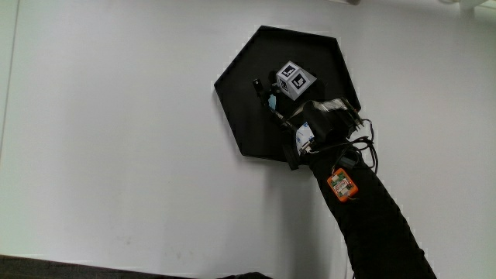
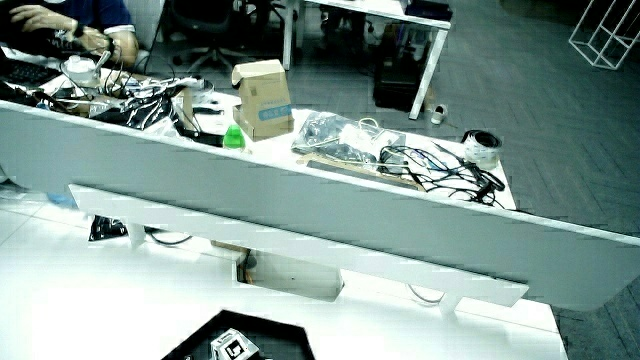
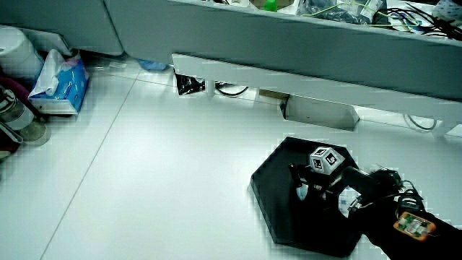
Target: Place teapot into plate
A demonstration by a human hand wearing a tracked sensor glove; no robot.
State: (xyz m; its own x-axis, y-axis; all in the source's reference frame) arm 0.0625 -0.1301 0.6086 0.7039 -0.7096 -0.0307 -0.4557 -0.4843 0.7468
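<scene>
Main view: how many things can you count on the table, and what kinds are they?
Black six-sided plate: 1
Gloved hand, over the plate: 1
Patterned cube on the hand's back: 1
Small orange box on the forearm: 1
Total: 4

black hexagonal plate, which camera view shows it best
The main view: the black hexagonal plate lies almost whole, seen from above, with the hand over the part nearer the person. In a side view it shows slanted, partly covered by hand and forearm. In a side view only its rim farthest from the person shows.
</scene>
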